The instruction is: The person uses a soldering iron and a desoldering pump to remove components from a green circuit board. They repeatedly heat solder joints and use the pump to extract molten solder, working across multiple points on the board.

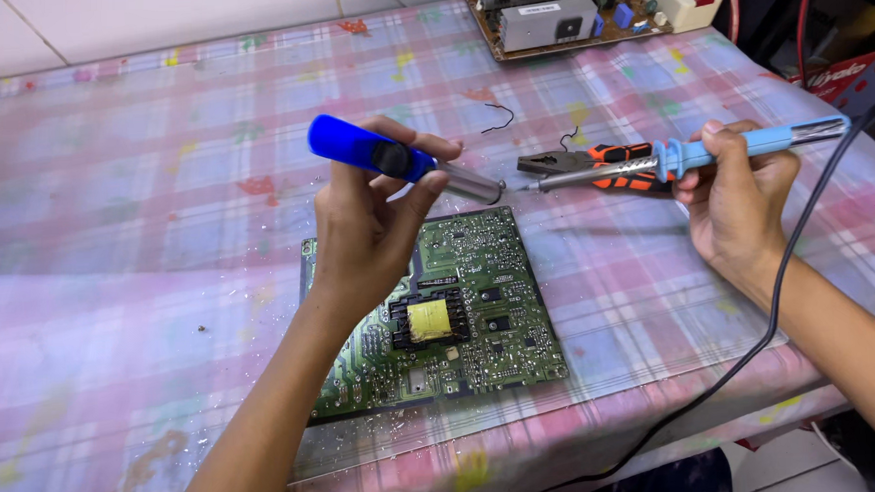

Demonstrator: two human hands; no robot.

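The person's left hand (363, 234) is wrapped around a blue-handled desoldering pump with a silver metal barrel (394, 159), thumb resting near its dark button, the nozzle angled towards the top edge of a green circuit board with a yellow-topped transformer (460, 304) lying flat on the plaid plastic tablecloth (113, 240). The right hand (736, 203) grips a light-blue-handled soldering iron (709, 150) pen-fashion, its tip meeting the pump's nozzle just above the board, probably so the two can be worked together. The iron's black cord (792, 260) trails off the table edge. Orange-and-black-handled pliers (591, 165) lie behind the iron, within easy reach; a second board (555, 15) sits at the far edge.
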